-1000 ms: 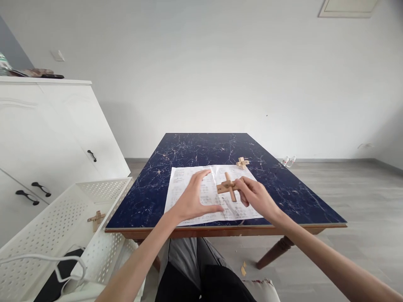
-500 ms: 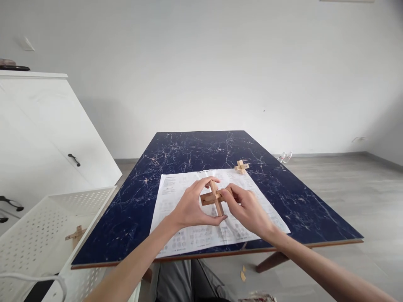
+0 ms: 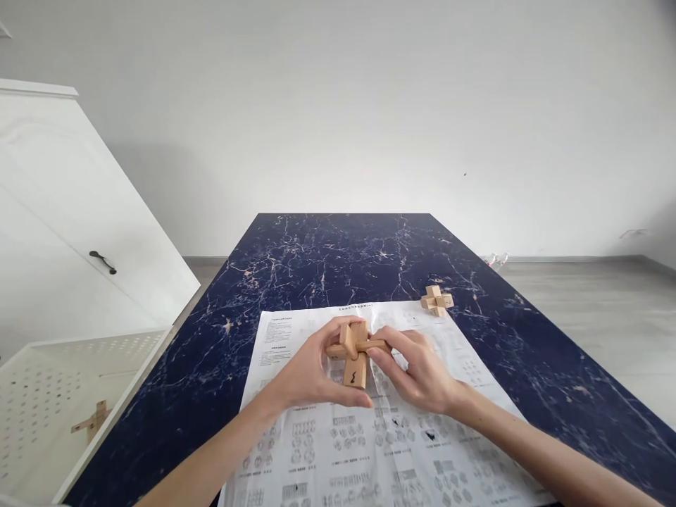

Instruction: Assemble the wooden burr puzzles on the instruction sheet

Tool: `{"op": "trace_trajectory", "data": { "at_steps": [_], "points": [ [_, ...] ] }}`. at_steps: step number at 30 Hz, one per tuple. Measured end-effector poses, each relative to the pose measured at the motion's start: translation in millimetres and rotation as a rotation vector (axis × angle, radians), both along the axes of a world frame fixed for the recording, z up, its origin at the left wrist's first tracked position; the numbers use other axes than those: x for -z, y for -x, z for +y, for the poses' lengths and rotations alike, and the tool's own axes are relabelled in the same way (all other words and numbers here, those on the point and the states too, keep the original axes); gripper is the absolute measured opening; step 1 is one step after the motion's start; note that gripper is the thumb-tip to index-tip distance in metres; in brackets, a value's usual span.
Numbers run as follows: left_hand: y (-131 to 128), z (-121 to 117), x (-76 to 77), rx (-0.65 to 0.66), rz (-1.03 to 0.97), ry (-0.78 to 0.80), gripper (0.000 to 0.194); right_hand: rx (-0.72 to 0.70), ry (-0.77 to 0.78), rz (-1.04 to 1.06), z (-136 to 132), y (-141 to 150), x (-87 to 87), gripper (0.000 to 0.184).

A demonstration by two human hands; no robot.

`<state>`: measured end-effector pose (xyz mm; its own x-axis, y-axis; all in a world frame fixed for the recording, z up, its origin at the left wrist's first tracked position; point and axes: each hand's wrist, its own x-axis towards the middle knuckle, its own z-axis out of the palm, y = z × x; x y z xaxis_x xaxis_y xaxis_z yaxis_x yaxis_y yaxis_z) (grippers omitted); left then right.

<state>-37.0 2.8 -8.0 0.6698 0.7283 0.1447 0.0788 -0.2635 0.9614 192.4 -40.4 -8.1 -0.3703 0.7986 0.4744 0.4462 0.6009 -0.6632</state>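
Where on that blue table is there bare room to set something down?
The blue table is bare between the paper and the far edge, and from the wooden cross to the right edge. Mid-paper is crowded: the left hand and right hand surround joined wooden blocks.

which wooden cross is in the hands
The wooden cross pinched by the right hand, the left hand curled around it. The second cross sits at the far right corner of the sheet; the third cross lies in the white perforated bin.

Left hand (image 3: pixel 310 372), right hand (image 3: pixel 427 373) — both bare | forearms (image 3: pixel 227 443) — bare, slim
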Motion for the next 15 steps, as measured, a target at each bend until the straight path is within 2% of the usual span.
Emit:
{"op": "trace_trajectory", "data": {
  "at_steps": [4,8,15],
  "points": [
    [-3.2,-2.6,-4.7,-0.072,0.063,-0.037,0.089,0.029,-0.033,-0.001,2.5,1.4,11.1,0.025],
    [-9.2,-6.7,-9.3,-0.090,0.109,-0.020,0.085,0.069,-0.074,0.019,4.1,-1.3,18.8,0.021],
    [-12.6,-12.5,-10.5,-0.157,0.158,0.021,0.087,0.070,0.016,0.094,5.2,-2.8,22.4,0.019]
  ]
}}
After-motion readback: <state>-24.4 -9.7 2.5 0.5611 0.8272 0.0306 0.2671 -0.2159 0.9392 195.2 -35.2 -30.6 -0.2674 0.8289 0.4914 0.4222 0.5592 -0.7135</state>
